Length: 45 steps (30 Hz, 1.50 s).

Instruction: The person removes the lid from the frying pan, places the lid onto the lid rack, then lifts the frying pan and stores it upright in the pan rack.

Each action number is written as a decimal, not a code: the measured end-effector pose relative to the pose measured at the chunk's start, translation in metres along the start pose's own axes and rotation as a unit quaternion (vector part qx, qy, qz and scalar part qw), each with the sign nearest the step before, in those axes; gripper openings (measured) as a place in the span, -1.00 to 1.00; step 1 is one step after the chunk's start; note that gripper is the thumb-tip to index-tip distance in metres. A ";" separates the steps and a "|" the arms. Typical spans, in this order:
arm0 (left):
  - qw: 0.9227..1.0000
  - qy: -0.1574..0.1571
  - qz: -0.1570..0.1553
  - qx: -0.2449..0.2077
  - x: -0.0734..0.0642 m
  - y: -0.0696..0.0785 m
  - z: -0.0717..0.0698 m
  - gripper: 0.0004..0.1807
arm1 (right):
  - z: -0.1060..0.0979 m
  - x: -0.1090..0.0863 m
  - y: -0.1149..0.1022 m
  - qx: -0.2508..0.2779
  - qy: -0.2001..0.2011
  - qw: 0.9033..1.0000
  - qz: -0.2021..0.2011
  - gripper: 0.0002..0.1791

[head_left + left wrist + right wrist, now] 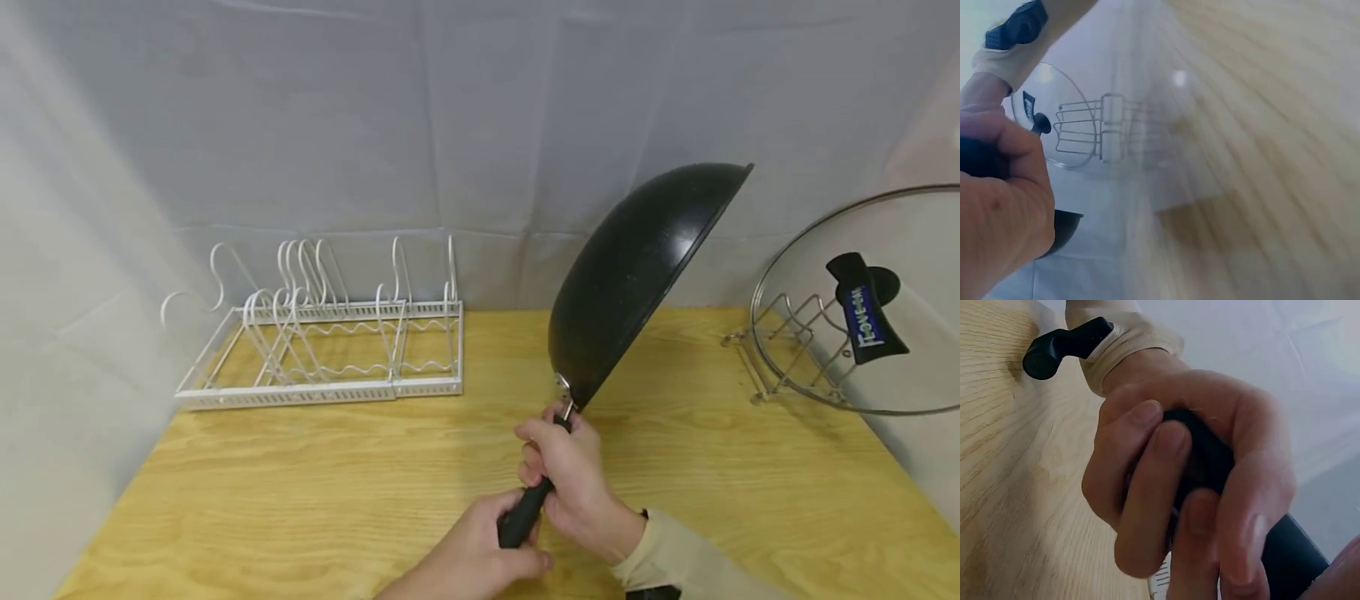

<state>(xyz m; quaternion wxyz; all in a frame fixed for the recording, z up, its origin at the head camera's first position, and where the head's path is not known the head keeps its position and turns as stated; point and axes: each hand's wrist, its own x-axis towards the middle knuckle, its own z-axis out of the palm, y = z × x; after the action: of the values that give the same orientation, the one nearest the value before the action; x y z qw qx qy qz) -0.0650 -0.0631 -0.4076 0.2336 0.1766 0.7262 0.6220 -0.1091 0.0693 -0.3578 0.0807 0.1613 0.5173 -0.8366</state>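
A black wok (637, 275) is held up over the table, tilted on its side with its rounded underside turned to the left. My right hand (566, 475) grips its black handle close to the metal joint, fingers curled round it as the right wrist view also shows. Lower down, my left hand (483, 542) holds the end of the handle (521, 517), thumb on one side and fingers on the other. In the left wrist view the left hand (1010, 200) covers part of the wok (1066, 231).
On the left of the wooden table (337, 483) stands a white wire rack (322, 392) with several curved dividers. At the right a glass lid (795, 225) with a black knob leans upright in a small metal rack (757, 392). A pale sheet (487, 125) hangs behind.
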 end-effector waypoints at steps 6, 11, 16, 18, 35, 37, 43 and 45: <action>1.000 0.017 0.010 0.010 -0.002 -0.005 0.002 -0.70 | -0.002 0.000 0.005 -0.032 -0.020 0.999 0.000 -0.61; 0.999 0.008 0.029 -0.016 -0.004 -0.003 0.004 -0.67 | -0.005 -0.002 0.005 -0.017 -0.070 0.997 0.003 -0.73; 0.999 0.024 0.024 0.028 -0.007 -0.001 0.005 -0.70 | -0.008 -0.003 0.003 0.003 -0.115 0.993 0.027 -0.79; 0.997 0.038 0.025 0.060 -0.008 -0.001 0.004 -0.75 | -0.008 -0.002 0.003 0.003 -0.120 0.992 0.033 -0.80; 0.959 0.122 0.135 0.219 -0.005 0.000 0.008 -0.94 | 0.004 -0.016 0.002 -0.068 -0.021 0.997 -0.003 -0.68; 0.960 0.122 0.127 0.216 -0.005 0.001 0.011 -0.94 | 0.004 -0.016 0.002 -0.071 -0.021 0.997 -0.006 -0.73; 0.962 0.140 0.112 0.206 -0.007 0.006 0.013 -0.91 | 0.007 -0.015 -0.002 -0.046 -0.040 0.998 0.007 -0.77; 0.963 0.138 0.106 0.204 -0.007 0.007 0.013 -0.90 | 0.008 -0.015 -0.003 -0.035 -0.038 0.999 0.013 -0.78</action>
<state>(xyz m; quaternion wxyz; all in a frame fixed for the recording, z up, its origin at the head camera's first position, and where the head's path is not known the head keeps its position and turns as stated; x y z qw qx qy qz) -0.0522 -0.0550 -0.4010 0.0222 0.2089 0.8401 0.5001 -0.0976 0.0634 -0.3472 0.1170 0.1331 0.5405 -0.8225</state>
